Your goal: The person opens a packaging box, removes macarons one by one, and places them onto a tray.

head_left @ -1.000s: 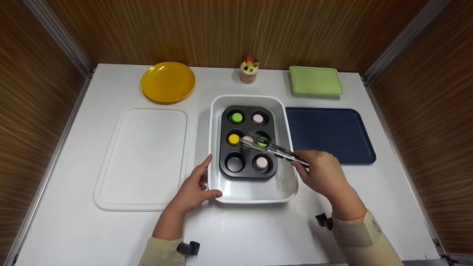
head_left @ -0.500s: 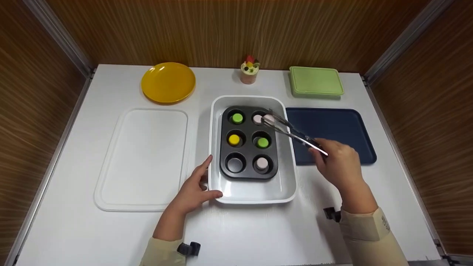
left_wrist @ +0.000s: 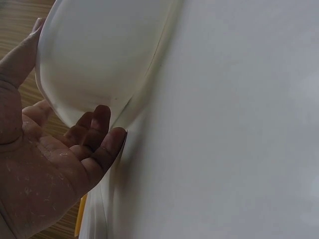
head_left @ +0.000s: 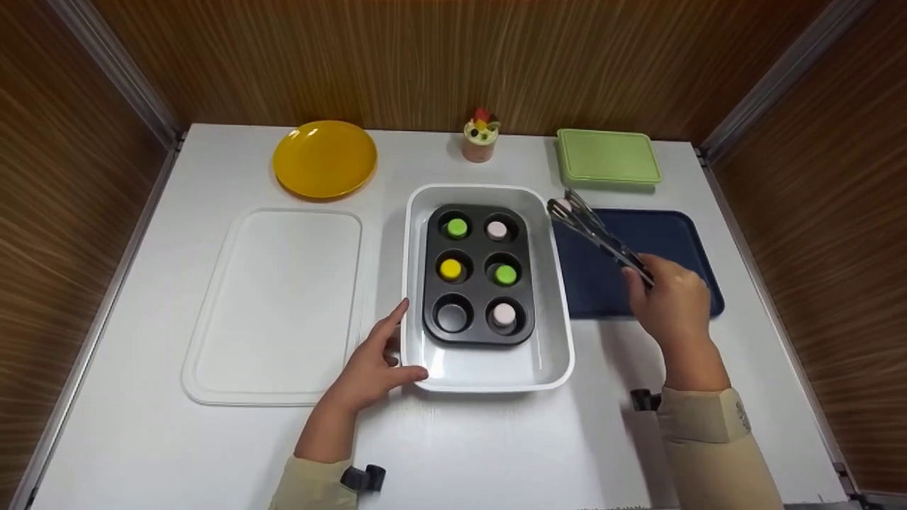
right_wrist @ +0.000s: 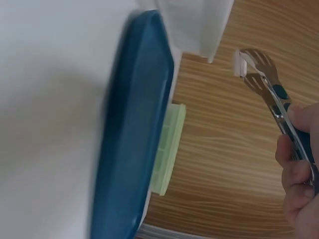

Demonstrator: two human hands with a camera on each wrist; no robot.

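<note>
My right hand (head_left: 672, 297) grips metal tongs (head_left: 604, 239) with dark handles, held over the left back part of the navy tray (head_left: 645, 273). A pale pink round piece (right_wrist: 239, 64) sits between the tong tips. My left hand (head_left: 370, 374) rests against the near left corner of a white container (head_left: 482, 368), thumb at the front rim and index finger along the left wall. Inside stands a dark muffin tin (head_left: 477, 285). Its cups hold green pieces (head_left: 457, 227), a yellow piece (head_left: 451, 269) and pale pink pieces (head_left: 504, 315); the near left cup holds nothing.
At the back stand a yellow plate (head_left: 325, 159), a fruit-topped dessert cup (head_left: 480, 142) and a green lidded box (head_left: 611, 157). A white lid (head_left: 280, 304) lies left of the container. Wooden panels (head_left: 439, 57) enclose the table's back and sides.
My right hand has carried the tongs and pale pink piece from over the muffin tin, up and rightward, past the container's rim to above the navy tray. My left hand has stayed put.
</note>
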